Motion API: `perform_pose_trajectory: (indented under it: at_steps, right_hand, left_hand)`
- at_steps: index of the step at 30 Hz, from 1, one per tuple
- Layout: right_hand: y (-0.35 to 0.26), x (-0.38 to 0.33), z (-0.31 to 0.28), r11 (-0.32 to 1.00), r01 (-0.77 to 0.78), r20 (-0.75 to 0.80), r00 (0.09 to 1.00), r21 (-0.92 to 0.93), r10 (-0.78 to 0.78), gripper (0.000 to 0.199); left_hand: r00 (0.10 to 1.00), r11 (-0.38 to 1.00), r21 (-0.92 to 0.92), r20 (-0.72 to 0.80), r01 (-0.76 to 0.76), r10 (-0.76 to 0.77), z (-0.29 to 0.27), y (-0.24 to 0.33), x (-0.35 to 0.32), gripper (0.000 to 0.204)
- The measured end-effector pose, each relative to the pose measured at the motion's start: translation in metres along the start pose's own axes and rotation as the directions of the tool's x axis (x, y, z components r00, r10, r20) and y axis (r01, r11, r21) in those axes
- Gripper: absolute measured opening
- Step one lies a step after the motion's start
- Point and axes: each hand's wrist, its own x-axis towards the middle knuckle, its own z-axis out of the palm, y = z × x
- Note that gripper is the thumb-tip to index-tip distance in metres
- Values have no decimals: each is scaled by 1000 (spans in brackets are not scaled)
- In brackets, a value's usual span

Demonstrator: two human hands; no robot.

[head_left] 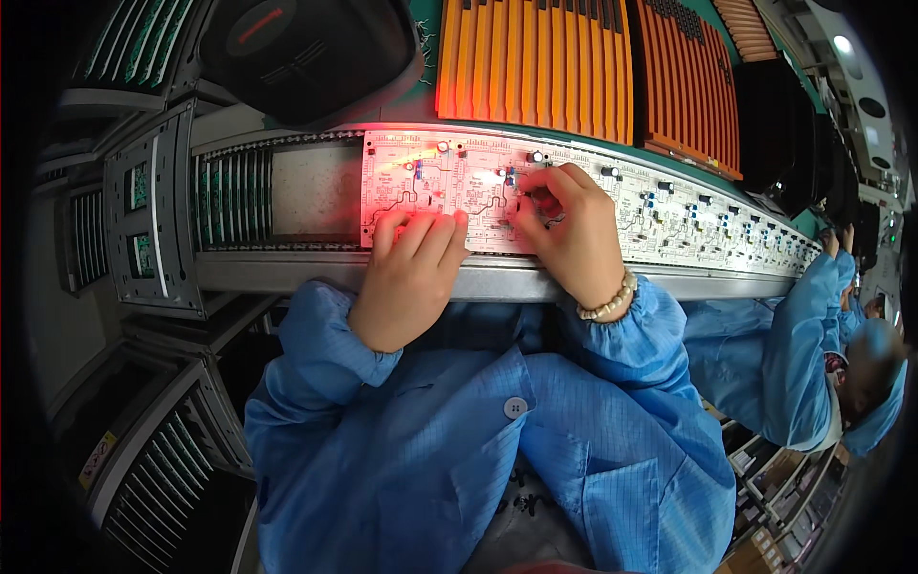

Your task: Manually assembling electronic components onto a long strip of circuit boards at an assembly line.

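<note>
White circuit boards [389,163] sit in a row on a rail line in front of me, lit red at the left end. My left hand [409,277] lies over the near edge of the leftmost boards, fingers stretched forward and resting on them. Over the neighbouring board [483,172], my right hand [579,225] is bent down with thumb and forefinger curled toward each other near small parts. Whatever is between those fingertips is too small and shadowed to name. A beaded bracelet [608,300] circles the right wrist.
Orange slotted bins [535,67] and darker orange ones [690,91] stand behind the line. A black case [306,57] is at the back left. A metal rack frame [151,210] stands left. A metal rail [688,283] runs along the front. At right, a co-worker's blue sleeve [798,335] reaches the boards.
</note>
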Motion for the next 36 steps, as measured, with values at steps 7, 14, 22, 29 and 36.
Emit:
perform_pose_trajectory:
  at_steps: [7,14,22,29,36]
  right_hand:
    - [0,-1,0,1000,-12,-7,1000,-1,12,21]
    - [-7,-1,2,993,-25,-19,1000,-120,23,16]
    - [-23,2,8,871,83,15,996,-484,-86,17]
    - [-33,-13,32,759,195,185,978,-621,-100,26]
    - [-26,-28,15,475,318,189,935,-820,-300,32]
  left_hand:
    - [998,999,-26,63,26,-24,-2,1,0,39]
    - [999,1000,4,53,11,-11,-2,3,1,37]
    - [998,1000,-9,64,3,-2,-1,3,2,35]
    - [997,998,27,60,-56,55,-1,1,1,27]
    - [993,996,-5,77,-94,94,1,-2,7,27]
